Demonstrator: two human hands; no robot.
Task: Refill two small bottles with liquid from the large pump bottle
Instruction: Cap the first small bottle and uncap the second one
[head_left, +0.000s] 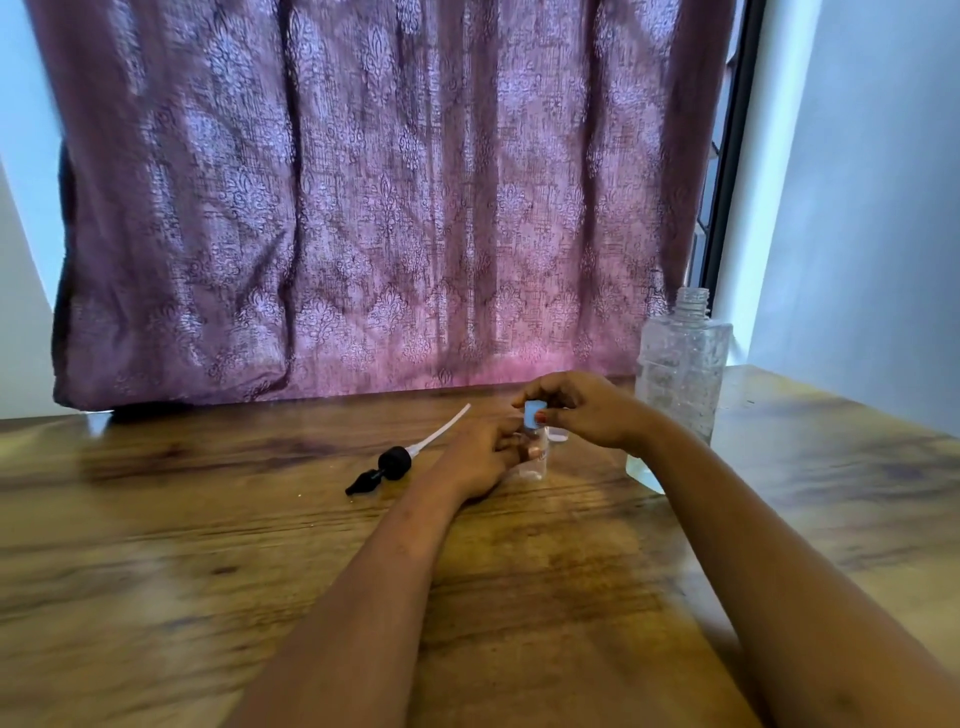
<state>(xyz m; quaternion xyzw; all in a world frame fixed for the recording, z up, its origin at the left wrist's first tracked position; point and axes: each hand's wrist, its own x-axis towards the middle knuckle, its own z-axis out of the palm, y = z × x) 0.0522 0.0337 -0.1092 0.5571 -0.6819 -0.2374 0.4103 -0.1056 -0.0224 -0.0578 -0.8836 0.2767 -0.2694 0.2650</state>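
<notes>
Both forearms reach forward from the near edge of the wooden table, converging toward the middle of it. The left hand lies low, its outer edge on the tabletop, wrist straight, fingers curled around the body of a small clear bottle that stands upright on the wood; fingertips show through the plastic. The right hand arches over from 3 o'clock, wrist raised and bent downward, thumb and fingertips pinching the blue cap at the bottle's top, so both hands grip the same bottle, one low and one high. Whether the cap is fully seated cannot be told. Just behind the bottle, at 1 o'clock from it and partly hidden by the right hand, a second small clear container peeks out; its details are too small to read. The large bottle stands upright at 2 o'clock from the hands, near the right forearm, its neck uncapped and clear liquid inside. The black pump with its white tube lies flat at 9 o'clock from the left hand, tube pointing toward 1 o'clock. A patterned purple curtain hangs behind the table.
</notes>
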